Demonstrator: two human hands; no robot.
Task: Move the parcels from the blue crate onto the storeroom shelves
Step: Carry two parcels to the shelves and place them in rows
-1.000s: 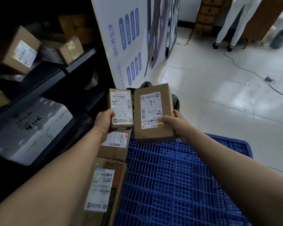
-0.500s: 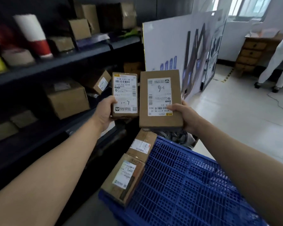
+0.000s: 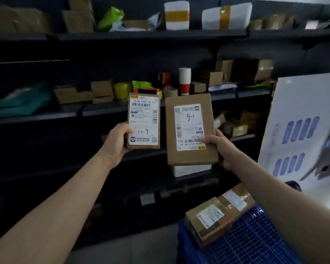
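My left hand (image 3: 116,141) grips a small brown parcel (image 3: 144,121) whose white label reads "1-7". Beside it, my right hand (image 3: 218,147) holds a larger brown parcel (image 3: 190,130) by its lower right corner, thumb on the label marked "1-6" upside down. Both parcels are raised upright in front of the dark storeroom shelves (image 3: 141,109). The blue crate (image 3: 246,242) sits at the lower right with two taped brown parcels (image 3: 215,216) lying on its near left edge.
The shelves carry several cardboard boxes, white wrapped packages (image 3: 176,15), a white and red roll (image 3: 184,80) and green bags. A white poster board (image 3: 301,130) with blue markings leans at the right. Grey floor lies below the shelves.
My view has turned left and up from the crate toward the shelves. Both hands have kept their parcels and lifted them in front of the middle shelf.
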